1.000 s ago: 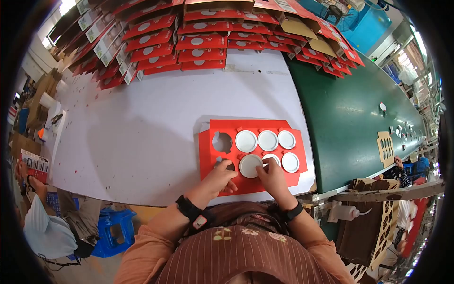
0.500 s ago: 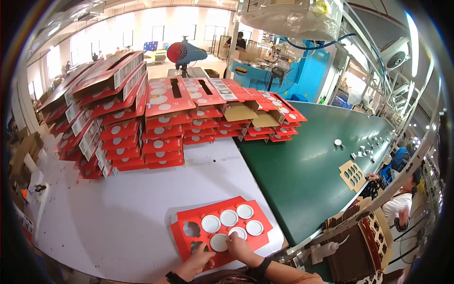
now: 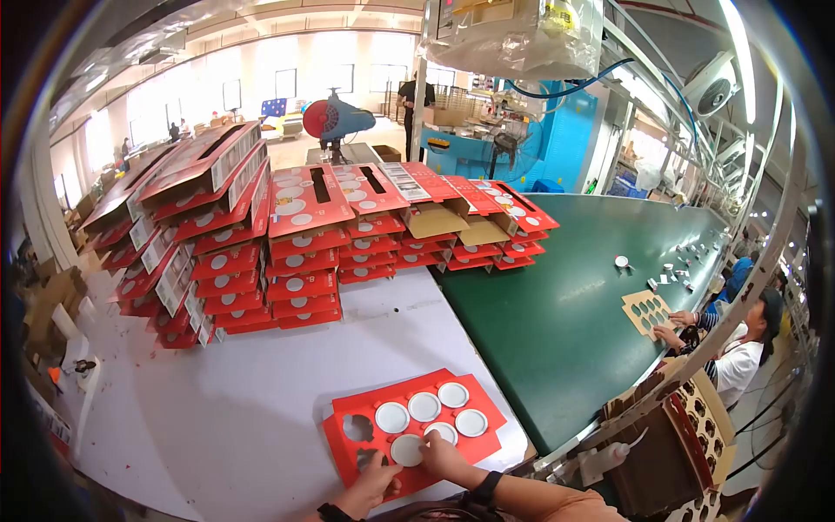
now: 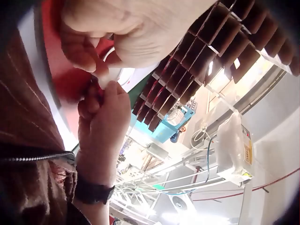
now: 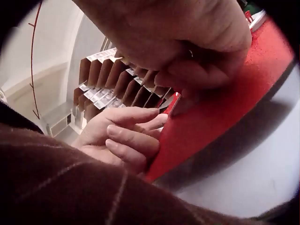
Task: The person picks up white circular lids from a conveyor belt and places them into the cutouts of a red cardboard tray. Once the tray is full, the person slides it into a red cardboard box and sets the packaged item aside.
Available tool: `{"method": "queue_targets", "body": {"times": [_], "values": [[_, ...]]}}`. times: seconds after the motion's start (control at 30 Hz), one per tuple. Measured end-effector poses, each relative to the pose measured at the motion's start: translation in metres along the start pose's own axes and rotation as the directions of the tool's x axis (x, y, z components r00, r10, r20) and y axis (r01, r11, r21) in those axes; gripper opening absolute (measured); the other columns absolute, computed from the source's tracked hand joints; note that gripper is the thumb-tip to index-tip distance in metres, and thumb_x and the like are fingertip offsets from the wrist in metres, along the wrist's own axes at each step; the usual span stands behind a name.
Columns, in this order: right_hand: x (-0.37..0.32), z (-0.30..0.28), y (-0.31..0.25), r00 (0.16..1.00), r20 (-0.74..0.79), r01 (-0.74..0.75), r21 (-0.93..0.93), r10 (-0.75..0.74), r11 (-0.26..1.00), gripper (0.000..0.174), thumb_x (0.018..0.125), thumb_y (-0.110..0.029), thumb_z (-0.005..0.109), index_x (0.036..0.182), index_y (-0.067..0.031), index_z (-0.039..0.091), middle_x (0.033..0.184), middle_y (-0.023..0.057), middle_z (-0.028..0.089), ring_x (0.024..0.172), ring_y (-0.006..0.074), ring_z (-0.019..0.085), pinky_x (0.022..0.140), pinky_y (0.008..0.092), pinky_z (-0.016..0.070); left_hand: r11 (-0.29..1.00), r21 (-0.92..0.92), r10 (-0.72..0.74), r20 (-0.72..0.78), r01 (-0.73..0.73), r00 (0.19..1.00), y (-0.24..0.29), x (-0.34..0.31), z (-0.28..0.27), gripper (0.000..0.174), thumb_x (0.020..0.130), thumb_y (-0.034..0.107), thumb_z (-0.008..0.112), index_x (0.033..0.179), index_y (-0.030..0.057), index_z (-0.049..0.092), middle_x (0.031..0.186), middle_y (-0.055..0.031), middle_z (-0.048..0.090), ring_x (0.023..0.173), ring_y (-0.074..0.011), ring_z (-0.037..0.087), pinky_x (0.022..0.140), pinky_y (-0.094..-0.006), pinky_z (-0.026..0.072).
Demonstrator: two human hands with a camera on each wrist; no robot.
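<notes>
A red card sheet [image 3: 348, 407] with two rows of round holes lies on the pale table. Several white round lids [image 3: 391, 418] sit in its holes; two holes at the left end hold none. My right hand [image 3: 445, 459] pinches the edge of a white lid [image 3: 405, 451] in the near row. Close by on the left, my left hand [image 3: 372, 484] grips the card beside the near hole with bent fingers. The right wrist view shows the left hand [image 5: 124, 138] at the card's raised edge [image 5: 197, 136]. Both hands nearly meet in the left wrist view, where fingers partly hide the lid.
Stacks of red printed boxes [image 3: 300, 261] stand across the back of the table. To the right runs a green table [image 3: 557, 348] with a brown holed card [image 3: 646, 314] and another person [image 3: 744, 352] working there. A white squeeze bottle [image 3: 604, 461] stands near the right edge.
The head view has tilted up and turned, so the room behind the boxes now shows. Both hands stay at the same lid and holes. The person at right has leaned into view, reaching to the brown card.
</notes>
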State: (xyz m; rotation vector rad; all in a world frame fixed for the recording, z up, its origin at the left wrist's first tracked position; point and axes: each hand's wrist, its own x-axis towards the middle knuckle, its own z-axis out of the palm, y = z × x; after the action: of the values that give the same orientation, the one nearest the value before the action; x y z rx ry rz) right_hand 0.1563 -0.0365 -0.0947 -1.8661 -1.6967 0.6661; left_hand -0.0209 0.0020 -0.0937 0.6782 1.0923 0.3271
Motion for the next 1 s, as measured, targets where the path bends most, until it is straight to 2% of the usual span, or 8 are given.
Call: {"method": "queue_targets", "body": {"times": [0.3,0.37,0.43,0.5,0.7,0.8,0.87,1.0], "values": [[-0.001,0.004,0.017,0.974,0.007,0.200,-0.483,-0.225,0.852,0.029,0.087,-0.013,0.042,0.107,0.0088,0.044,0.061,0.0141,0.059,0.052,0.0270,0.062,0.040,0.0387,0.0462,0.983,0.059,0.172,0.065,-0.175,0.983,0.000,0.001,0.009,0.029,0.089,0.008,0.052,0.115,0.0127,0.040,0.058,-0.0048,0.050,0.040,-0.0148,0.048,0.034,-0.0291,0.0375],[0.007,0.014,0.031,0.986,-0.039,0.148,-0.216,-0.160,0.965,0.026,0.085,-0.008,0.044,0.105,0.0089,0.044,0.073,0.0208,0.056,0.052,0.0338,0.058,0.045,0.0447,0.0462,0.980,0.045,0.190,0.054,-0.193,0.980,-0.002,0.006,0.007,0.029,0.089,0.007,0.050,0.117,0.0116,0.040,0.056,-0.0054,0.050,0.036,-0.0150,0.047,0.031,-0.0291,0.0353],[0.014,0.015,0.042,0.882,-0.013,0.432,-0.380,-0.471,0.818,0.027,0.080,-0.004,0.050,0.103,0.0076,0.043,0.079,0.0243,0.054,0.064,0.0389,0.059,0.058,0.0468,0.0486,0.979,0.059,0.193,0.037,-0.195,0.981,0.002,0.003,0.008,0.031,0.089,0.006,0.050,0.117,0.0103,0.037,0.055,-0.0065,0.050,0.037,-0.0162,0.048,0.032,-0.0298,0.0360],[0.006,-0.003,0.005,0.996,0.006,-0.088,0.071,0.088,0.994,0.029,0.091,-0.015,0.048,0.111,0.0054,0.043,0.073,0.0248,0.060,0.065,0.0400,0.062,0.056,0.0468,0.0483,0.992,0.062,0.113,0.008,-0.113,0.994,0.006,-0.005,0.011,0.038,0.090,0.010,0.051,0.123,0.0098,0.033,0.056,-0.0068,0.049,0.042,-0.0154,0.049,0.038,-0.0288,0.0388],[0.004,-0.013,-0.011,0.995,0.096,0.003,-0.268,0.023,0.963,0.024,0.091,-0.011,0.047,0.110,0.0028,0.042,0.071,0.0262,0.060,0.063,0.0417,0.060,0.052,0.0472,0.0472,0.996,0.006,0.091,-0.005,-0.091,0.996,0.012,-0.009,0.016,0.062,0.090,0.011,0.051,0.141,0.0052,0.017,0.062,-0.0077,0.051,0.044,-0.0140,0.049,0.039,-0.0277,0.0387],[0.011,-0.010,0.000,0.998,0.057,0.019,-0.203,-0.007,0.979,0.026,0.090,-0.010,0.049,0.112,0.0023,0.042,0.070,0.0220,0.060,0.059,0.0344,0.062,0.048,0.0425,0.0468,0.998,0.030,0.064,-0.028,-0.063,0.998,0.016,-0.012,0.018,0.051,0.091,0.012,0.052,0.135,0.0095,0.025,0.065,-0.0053,0.049,0.046,-0.0123,0.048,0.041,-0.0269,0.0389],[0.012,-0.019,-0.012,0.923,0.213,-0.377,0.337,0.320,0.863,0.026,0.091,-0.011,0.046,0.112,0.0038,0.042,0.068,0.0181,0.062,0.059,0.0288,0.064,0.051,0.0398,0.0482,0.996,0.043,0.081,-0.033,-0.079,0.996,0.012,-0.009,0.018,0.052,0.092,0.011,0.051,0.136,0.0100,0.024,0.068,-0.0058,0.051,0.048,-0.0124,0.051,0.042,-0.0269,0.0415],[0.010,-0.017,-0.006,0.954,0.131,-0.294,0.250,0.268,0.923,0.024,0.091,-0.010,0.046,0.110,0.0040,0.045,0.066,0.0135,0.061,0.055,0.0230,0.061,0.049,0.0352,0.0471,0.999,-0.002,0.032,0.010,-0.032,0.999,0.010,-0.010,0.013,0.058,0.092,0.012,0.051,0.140,0.0113,0.019,0.071,-0.0062,0.052,0.050,-0.0129,0.055,0.044,-0.0274,0.0445]]}}
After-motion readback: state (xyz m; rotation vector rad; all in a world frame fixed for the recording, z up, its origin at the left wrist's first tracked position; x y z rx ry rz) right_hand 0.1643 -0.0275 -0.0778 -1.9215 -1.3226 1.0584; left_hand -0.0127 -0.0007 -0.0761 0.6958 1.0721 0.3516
